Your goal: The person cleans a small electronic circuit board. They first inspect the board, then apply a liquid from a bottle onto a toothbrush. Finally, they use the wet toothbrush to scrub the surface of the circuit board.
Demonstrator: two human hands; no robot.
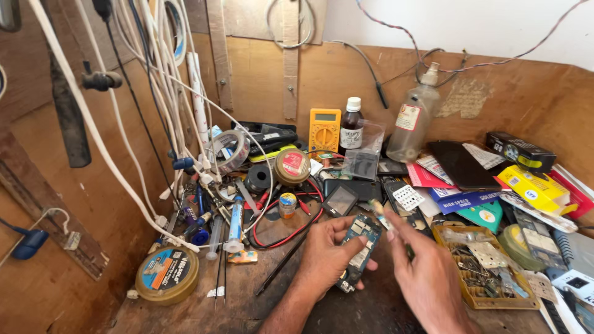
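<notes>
A person's two bare hands work low over a cluttered wooden bench (260,291). The left hand (325,256) is curled around a phone (359,250) with its back off and a blue circuit board showing; fingers wrap its left edge and underside, holding it tilted just above the bench. The right hand (427,272) comes in from the right, thumb and forefinger pinched on a thin tool (378,210) whose tip touches the top of the phone; what kind of tool it is cannot be told.

Just behind the phone lies a small dark screen (340,200), with red wires (281,232) looping beside it. Right of the hands sits a yellow tray (479,300) of small metal parts. Further back stand a yellow multimeter (324,130), a dark bottle (351,128) and a clear plastic bottle (416,120) against the wooden wall. White cables (154,80) hang down at the left, and a round tin (167,274) lies at the bench's left front.
</notes>
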